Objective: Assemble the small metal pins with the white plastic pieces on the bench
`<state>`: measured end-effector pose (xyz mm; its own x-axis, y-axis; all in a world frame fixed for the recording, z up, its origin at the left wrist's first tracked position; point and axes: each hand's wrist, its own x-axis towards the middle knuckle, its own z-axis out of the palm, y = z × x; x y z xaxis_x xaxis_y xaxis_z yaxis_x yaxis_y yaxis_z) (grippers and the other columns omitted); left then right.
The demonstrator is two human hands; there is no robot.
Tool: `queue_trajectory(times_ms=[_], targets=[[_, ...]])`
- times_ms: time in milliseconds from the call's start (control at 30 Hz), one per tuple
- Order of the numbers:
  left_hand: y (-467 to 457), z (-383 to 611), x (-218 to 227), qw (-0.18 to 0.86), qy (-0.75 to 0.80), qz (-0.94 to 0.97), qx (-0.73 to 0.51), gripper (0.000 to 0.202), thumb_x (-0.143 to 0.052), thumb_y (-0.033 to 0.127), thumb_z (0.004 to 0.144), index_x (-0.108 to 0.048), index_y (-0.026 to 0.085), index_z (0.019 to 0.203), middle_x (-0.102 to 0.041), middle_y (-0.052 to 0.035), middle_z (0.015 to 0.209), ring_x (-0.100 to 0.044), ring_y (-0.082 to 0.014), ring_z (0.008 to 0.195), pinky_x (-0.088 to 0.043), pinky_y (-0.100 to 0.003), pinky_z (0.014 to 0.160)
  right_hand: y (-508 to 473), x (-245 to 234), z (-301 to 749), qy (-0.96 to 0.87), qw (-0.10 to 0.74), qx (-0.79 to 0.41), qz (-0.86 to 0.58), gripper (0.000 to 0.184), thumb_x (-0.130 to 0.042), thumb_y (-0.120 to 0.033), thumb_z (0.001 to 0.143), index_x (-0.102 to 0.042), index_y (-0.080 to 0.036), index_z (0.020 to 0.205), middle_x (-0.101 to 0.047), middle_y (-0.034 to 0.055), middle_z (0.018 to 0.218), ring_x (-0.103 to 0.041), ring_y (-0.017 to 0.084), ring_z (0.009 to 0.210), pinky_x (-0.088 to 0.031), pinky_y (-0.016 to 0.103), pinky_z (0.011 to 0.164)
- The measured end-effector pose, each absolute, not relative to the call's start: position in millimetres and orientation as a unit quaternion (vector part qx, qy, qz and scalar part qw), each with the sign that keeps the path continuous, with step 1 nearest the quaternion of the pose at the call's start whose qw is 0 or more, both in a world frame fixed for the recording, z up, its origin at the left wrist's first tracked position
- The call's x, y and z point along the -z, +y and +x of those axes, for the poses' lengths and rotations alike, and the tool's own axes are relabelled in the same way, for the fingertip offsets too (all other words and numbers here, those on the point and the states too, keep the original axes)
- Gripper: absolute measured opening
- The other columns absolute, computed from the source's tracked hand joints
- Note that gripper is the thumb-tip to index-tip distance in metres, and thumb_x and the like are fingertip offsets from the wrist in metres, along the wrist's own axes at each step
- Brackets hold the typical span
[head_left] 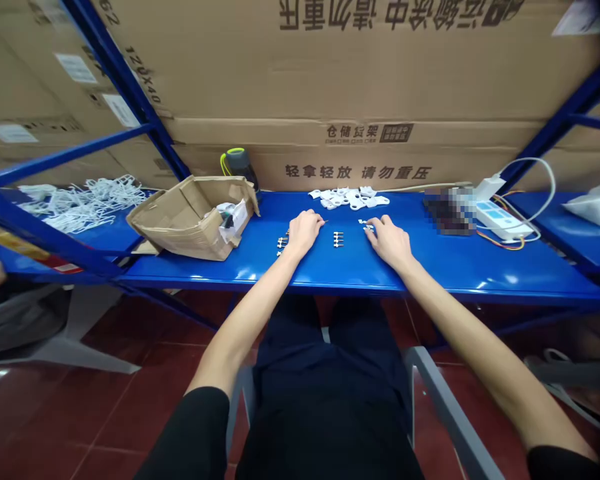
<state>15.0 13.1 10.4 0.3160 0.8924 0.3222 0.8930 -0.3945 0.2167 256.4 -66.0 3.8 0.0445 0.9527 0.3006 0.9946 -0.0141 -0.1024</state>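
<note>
Seemingly partway — metal-and-white pins [339,239] lined mid-frame, small white pieces [369,227] unsorted; left hand [305,230] pinching a thin sliver [325,221], right hand [391,241] — grip, can't tell.

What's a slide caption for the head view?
Left hand and right hand on a blue work surface, a row of small pin-like parts between them, white pieces behind.

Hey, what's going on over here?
A person sits at a blue table. The left hand seems to pinch something thin, too small to identify; the right hand is at some small white pieces. Between the hands lies a short row of pin-like parts; farther back, a white pile.
</note>
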Motion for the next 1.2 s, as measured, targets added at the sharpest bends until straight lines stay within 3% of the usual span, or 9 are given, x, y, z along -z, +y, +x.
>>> queue_trajectory(times_ms=[200, 333, 500, 633, 733, 900, 1000, 1100, 1200], targets=[[12.1, 13.5, -5.2, -0.008, -0.505, -0.829, 0.240, 0.025, -0.053, 0.031, 0.110, -0.077, 0.022, 0.109, -0.076, -0.0088, 0.116, -0.066, -0.0275, 0.113, -0.047, -0.036, 0.093, -54.0, -2.0, 259.9, -0.689, 0.173, 0.076, -0.700, 0.036, -0.047, -0.043, 0.109, -0.076, -0.026, 0.124, -0.067, 0.0129, 0.121, -0.068, 0.028, 0.101, -0.047, 0.033, 0.069], [9.4, 14.9, -5.3, 0.005, -0.510, -0.812, 0.284, 0.026, -0.050, 0.031, 0.111, -0.074, 0.022, 0.110, -0.077, -0.0084, 0.115, -0.066, -0.0277, 0.112, -0.045, -0.038, 0.093, -61.5, 0.5, 248.6, -0.752, 0.230, 0.073, -0.614, 0.048, -0.039, -0.044, 0.111, -0.070, -0.021, 0.140, -0.066, 0.0171, 0.141, -0.063, 0.033, 0.126, -0.055, 0.043, 0.096], [3.9, 15.1, -10.0, 0.026, -0.509, -0.776, 0.371, 0.027, -0.047, 0.034, 0.113, -0.072, 0.023, 0.111, -0.076, -0.0065, 0.118, -0.064, -0.0274, 0.114, -0.042, -0.039, 0.098, -74.3, 5.8, 202.6, -0.834, 0.160, -0.045, -0.526, 0.084, -0.037, -0.065, 0.108, -0.033, -0.008, 0.170, -0.025, 0.0200, 0.178, -0.025, 0.036, 0.165, -0.024, 0.054, 0.133], [5.0, 8.6, -27.0, 0.023, -0.518, -0.724, 0.456, 0.026, -0.048, 0.038, 0.113, -0.071, 0.024, 0.111, -0.076, -0.0043, 0.119, -0.063, -0.0243, 0.110, -0.041, -0.039, 0.100, -79.8, 5.4, 151.9, -0.851, 0.108, -0.101, -0.504, 0.085, -0.030, -0.065, 0.109, -0.026, -0.008, 0.172, -0.018, 0.0186, 0.179, -0.014, 0.032, 0.168, -0.010, 0.056, 0.136], [10.2, -0.4, -49.8, 0.028, -0.514, -0.689, 0.511, 0.028, -0.048, 0.040, 0.113, -0.069, 0.023, 0.109, -0.074, -0.0045, 0.115, -0.061, -0.0219, 0.102, -0.042, -0.040, 0.102, -82.1, 4.9, 115.5, -0.866, 0.124, -0.113, -0.471, 0.084, -0.027, -0.063, 0.110, -0.022, -0.008, 0.173, -0.018, 0.0173, 0.179, -0.012, 0.031, 0.168, -0.007, 0.059, 0.136], [10.9, -5.2, -76.6, 0.014, -0.484, -0.707, 0.515, 0.032, -0.044, 0.047, 0.113, -0.070, 0.028, 0.113, -0.071, -0.0058, 0.120, -0.062, -0.0253, 0.115, -0.039, -0.045, 0.111, -80.4, 4.9, 86.8, -0.881, 0.157, -0.130, -0.428, 0.079, -0.030, -0.060, 0.111, -0.020, -0.012, 0.173, -0.020, 0.0159, 0.179, -0.012, 0.029, 0.168, -0.008, 0.061, 0.135], [3.1, 4.3, -69.8, 0.000, -0.486, -0.720, 0.495, 0.027, -0.048, 0.044, 0.111, -0.071, 0.030, 0.112, -0.073, -0.0049, 0.122, -0.065, -0.0249, 0.114, -0.040, -0.043, 0.109, -69.9, -0.3, 105.4, -0.879, 0.202, -0.103, -0.419, 0.067, -0.031, -0.046, 0.112, -0.027, -0.015, 0.171, -0.029, 0.0135, 0.178, -0.022, 0.027, 0.166, -0.018, 0.058, 0.134], [-3.3, 18.3, -50.9, -0.014, -0.491, -0.736, 0.465, 0.025, -0.050, 0.041, 0.111, -0.072, 0.029, 0.110, -0.076, -0.0048, 0.123, -0.067, -0.0244, 0.112, -0.044, -0.040, 0.104, -52.1, -8.2, 154.0, -0.822, 0.232, -0.008, -0.519, 0.055, -0.036, -0.023, 0.107, -0.052, -0.013, 0.158, -0.049, 0.0177, 0.167, -0.040, 0.031, 0.156, -0.027, 0.057, 0.129], [-3.9, 30.9, -33.2, -0.026, -0.496, -0.766, 0.409, 0.024, -0.049, 0.036, 0.112, -0.071, 0.027, 0.110, -0.077, -0.0045, 0.123, -0.068, -0.0255, 0.116, -0.045, -0.040, 0.103, -38.1, -10.9, 214.6, -0.749, 0.228, 0.091, -0.615, 0.046, -0.042, -0.020, 0.104, -0.069, -0.015, 0.141, -0.060, 0.0206, 0.154, -0.051, 0.037, 0.141, -0.039, 0.057, 0.114]])
